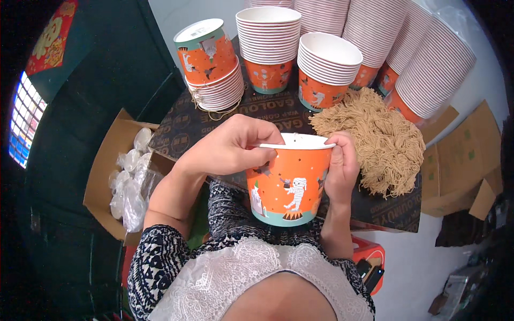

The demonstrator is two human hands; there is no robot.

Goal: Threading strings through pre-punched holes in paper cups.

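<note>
An orange paper bucket (289,184) with a white rim, a teal base and cartoon figures hangs upright in front of me, above my lap. My left hand (241,143) grips the rim's left side, its fingers dipping inside and its thumb on the outer wall. On the right side my right hand (342,163) pinches the rim, thumb outside. A small dark spot, perhaps a hole, shows on the white inner wall. Just beyond the right hand lies a heap of tan cords (377,139). Whether either hand also holds a cord is hidden.
Upside-down buckets (206,64) with cords hanging from them are stacked at the table's far left. Upright nested stacks (267,43) stand along the back. A cardboard box (104,176) with clear plastic pieces is on the left, another carton (463,160) on the right.
</note>
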